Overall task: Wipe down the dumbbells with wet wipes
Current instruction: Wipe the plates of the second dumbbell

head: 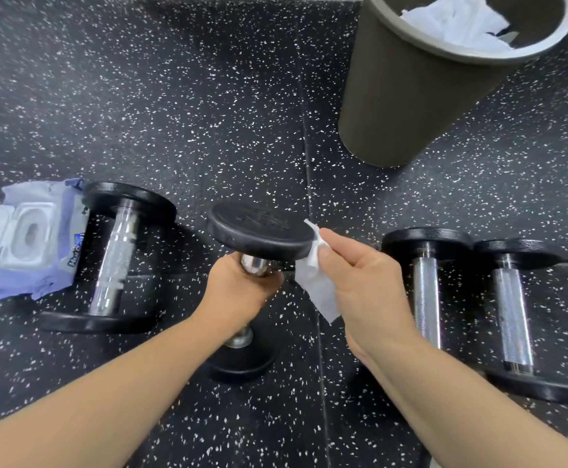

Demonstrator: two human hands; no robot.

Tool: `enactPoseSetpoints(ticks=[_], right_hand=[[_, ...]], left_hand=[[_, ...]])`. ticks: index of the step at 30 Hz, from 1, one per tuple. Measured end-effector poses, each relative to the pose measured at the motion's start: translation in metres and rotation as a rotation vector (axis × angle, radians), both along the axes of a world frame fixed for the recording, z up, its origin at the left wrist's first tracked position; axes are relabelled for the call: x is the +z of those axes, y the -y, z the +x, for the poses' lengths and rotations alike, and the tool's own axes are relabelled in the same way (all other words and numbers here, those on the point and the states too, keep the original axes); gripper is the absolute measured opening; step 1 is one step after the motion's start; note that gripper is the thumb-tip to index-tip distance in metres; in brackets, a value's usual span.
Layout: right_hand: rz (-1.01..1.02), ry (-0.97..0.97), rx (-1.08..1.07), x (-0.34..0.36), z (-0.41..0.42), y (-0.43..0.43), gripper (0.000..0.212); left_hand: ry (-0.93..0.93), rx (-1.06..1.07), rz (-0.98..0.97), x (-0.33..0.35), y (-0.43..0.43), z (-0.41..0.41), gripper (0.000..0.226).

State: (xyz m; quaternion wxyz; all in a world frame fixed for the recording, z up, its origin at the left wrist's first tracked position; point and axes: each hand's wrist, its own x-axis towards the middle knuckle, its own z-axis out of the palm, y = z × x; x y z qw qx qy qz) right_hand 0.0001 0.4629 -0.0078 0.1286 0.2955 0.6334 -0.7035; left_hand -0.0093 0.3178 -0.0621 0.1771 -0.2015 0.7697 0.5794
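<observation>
Four black dumbbells with chrome handles are on a speckled rubber floor. A person's left hand grips the handle of the middle dumbbell, which stands upright on end. Their right hand pinches a white wet wipe against the rim of its top plate. A second dumbbell lies at left beside an open wipes pack. A third dumbbell and a fourth dumbbell lie together at right. Beyond, a dark bin holds crumpled white wipes.
</observation>
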Motion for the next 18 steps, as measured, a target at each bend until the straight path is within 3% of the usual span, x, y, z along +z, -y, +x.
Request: enactPoseSetpoints(ticks=[3, 9, 18], right_hand=[[-0.021, 0.043, -0.016, -0.007, -0.015, -0.002, 0.019], [-0.297, 0.219, 0.124, -0.017, -0.06, -0.007, 0.025], [-0.189, 0.312, 0.128, -0.022, -0.044, -0.029, 0.024]], left_hand=[[-0.023, -0.056, 0.011, 0.002, 0.001, 0.001, 0.026], [-0.012, -0.103, -0.011, -0.002, 0.007, -0.004, 0.029], [0.014, -0.222, 0.05, -0.005, 0.012, -0.006, 0.025]])
